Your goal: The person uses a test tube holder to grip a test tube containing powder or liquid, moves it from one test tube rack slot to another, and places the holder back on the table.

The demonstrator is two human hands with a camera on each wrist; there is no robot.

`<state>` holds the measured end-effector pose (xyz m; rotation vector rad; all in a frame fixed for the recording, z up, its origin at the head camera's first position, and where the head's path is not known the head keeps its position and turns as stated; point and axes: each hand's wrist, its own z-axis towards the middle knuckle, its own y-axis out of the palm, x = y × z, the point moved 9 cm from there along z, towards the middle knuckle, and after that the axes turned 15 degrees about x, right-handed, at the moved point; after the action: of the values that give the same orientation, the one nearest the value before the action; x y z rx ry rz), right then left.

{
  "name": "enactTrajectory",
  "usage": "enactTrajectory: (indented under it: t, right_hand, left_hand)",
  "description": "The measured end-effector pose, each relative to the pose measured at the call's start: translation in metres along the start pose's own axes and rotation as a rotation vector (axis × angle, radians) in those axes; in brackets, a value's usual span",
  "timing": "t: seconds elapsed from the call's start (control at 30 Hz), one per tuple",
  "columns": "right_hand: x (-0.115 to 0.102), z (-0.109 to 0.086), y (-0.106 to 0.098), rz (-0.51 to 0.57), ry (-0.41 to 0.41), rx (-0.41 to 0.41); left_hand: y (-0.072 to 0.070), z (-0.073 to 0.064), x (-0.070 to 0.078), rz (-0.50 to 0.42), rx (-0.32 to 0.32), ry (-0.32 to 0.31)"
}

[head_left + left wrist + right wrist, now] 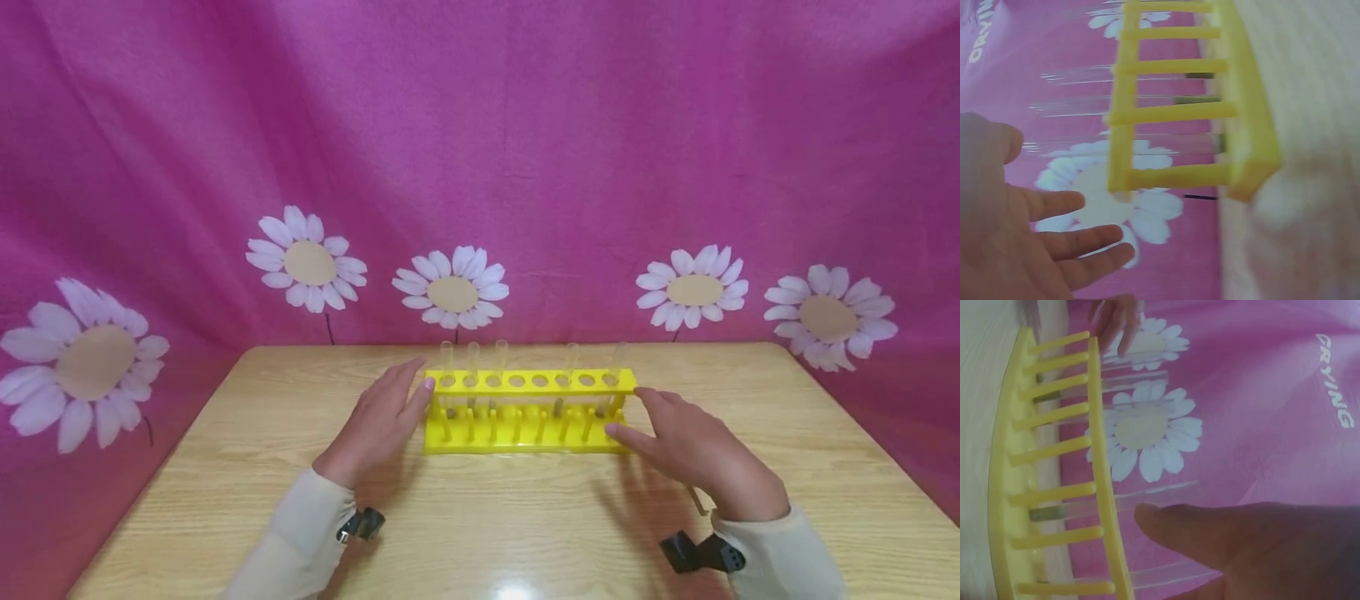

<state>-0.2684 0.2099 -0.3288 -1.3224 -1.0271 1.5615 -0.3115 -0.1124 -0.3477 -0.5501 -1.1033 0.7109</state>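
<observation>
A yellow test tube rack (517, 448) stands upright on the table, with a row of pegs along its front. Several clear test tubes (501, 357) rise from its holes, and the middle holes are vacant. Dark greenish matter (1047, 514) shows at the bottom of some tubes. By the rack's left end is my left hand (378, 421), its fingers extended and, in the left wrist view, apart from the rack. My right hand (690, 442) is at the right end with thumb and fingers spread; whether it touches the rack I cannot tell.
The rack stands towards the back of a light wooden table (480, 517). Behind it hangs a magenta cloth (570, 167) printed with white daisies. Black straps with small devices (701, 552) are worn at both wrists, over light sleeves.
</observation>
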Motion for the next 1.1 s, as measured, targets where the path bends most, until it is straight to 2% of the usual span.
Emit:
enactTrajectory:
  t: [0.13, 0.43, 0.73, 1.0, 1.1]
  right_hand:
    - [0.007, 0.002, 0.002, 0.013, 0.002, -0.007]
    - [0.019, 0.01, 0.007, 0.0, 0.019, -0.039]
    - [0.026, 0.012, 0.007, -0.002, 0.044, -0.027]
    - [0.042, 0.019, 0.01, 0.018, 0.048, 0.007]
    - [0.051, 0.022, 0.012, 0.029, 0.08, 0.018]
  left_hand:
    - [0.009, 0.001, -0.011, -0.102, 0.01, -0.056]
    - [0.024, 0.005, -0.033, -0.262, 0.042, -0.176]
    - [0.037, 0.012, -0.043, -0.358, 0.045, -0.295]
    - [0.047, 0.016, -0.045, -0.527, 0.024, -0.3]
    - [0.049, 0.016, -0.048, -0.577, 0.024, -0.33]
